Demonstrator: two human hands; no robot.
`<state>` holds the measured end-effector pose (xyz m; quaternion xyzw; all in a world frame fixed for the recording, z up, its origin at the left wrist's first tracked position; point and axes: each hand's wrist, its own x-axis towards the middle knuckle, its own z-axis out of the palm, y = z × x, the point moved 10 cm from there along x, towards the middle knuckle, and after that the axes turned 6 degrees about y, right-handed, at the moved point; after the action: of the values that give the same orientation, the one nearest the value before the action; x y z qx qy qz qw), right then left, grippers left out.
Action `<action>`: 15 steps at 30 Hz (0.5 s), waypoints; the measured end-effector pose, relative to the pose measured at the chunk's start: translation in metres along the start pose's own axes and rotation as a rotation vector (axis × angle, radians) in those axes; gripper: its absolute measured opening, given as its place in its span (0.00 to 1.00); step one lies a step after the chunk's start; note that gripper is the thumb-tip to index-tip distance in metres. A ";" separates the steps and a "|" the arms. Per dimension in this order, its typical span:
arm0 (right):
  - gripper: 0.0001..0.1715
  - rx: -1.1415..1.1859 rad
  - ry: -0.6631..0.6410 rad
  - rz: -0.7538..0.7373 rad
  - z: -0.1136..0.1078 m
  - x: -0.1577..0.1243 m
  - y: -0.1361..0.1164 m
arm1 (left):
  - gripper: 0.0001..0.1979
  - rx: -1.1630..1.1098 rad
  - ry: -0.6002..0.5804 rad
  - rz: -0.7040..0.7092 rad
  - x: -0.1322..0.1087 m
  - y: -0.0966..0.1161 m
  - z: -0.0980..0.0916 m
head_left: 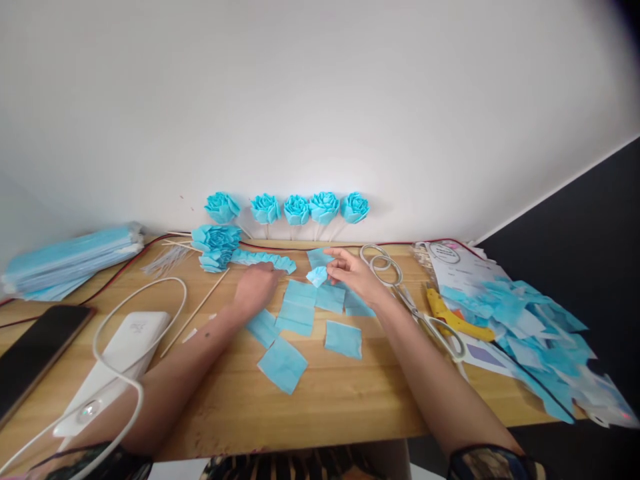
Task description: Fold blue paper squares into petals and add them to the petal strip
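My right hand (353, 271) pinches a small folded blue fabric piece (317, 275) between thumb and fingers, just above the wooden table (350, 393). My left hand (256, 285) lies knuckles up with fingers curled, its tips touching a row of folded blue petals (265, 260). Several flat blue fabric squares (300, 313) are spread between and in front of both hands. Blue fabric roses on sticks (297, 209) lean against the white wall behind.
Scissors (400, 287) and a yellow glue gun (450, 317) lie right of my right hand, beside blue scraps (525, 327) on papers. At left are a stack of blue masks (70, 257), a phone (35, 350), a white power bank (117, 360) with cable, and wooden skewers (197, 310).
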<state>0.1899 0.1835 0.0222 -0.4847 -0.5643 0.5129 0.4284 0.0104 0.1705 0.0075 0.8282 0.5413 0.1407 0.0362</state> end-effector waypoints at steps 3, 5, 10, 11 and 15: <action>0.24 -0.002 -0.040 0.026 0.007 0.005 -0.002 | 0.16 0.123 0.009 0.025 0.001 0.002 0.000; 0.25 0.001 -0.073 0.052 0.014 0.009 0.000 | 0.15 0.179 0.012 0.047 0.001 0.005 0.000; 0.25 0.049 -0.130 0.130 0.032 0.024 0.012 | 0.15 0.216 0.019 0.059 0.001 0.007 0.000; 0.25 0.079 -0.130 0.142 0.034 0.028 0.015 | 0.15 0.220 0.022 0.058 0.001 0.007 -0.001; 0.26 0.301 -0.089 0.157 0.034 0.042 0.025 | 0.15 0.193 0.026 0.062 0.002 0.006 -0.002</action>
<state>0.1529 0.2192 -0.0072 -0.4345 -0.4599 0.6445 0.4293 0.0163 0.1692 0.0109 0.8423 0.5268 0.0999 -0.0553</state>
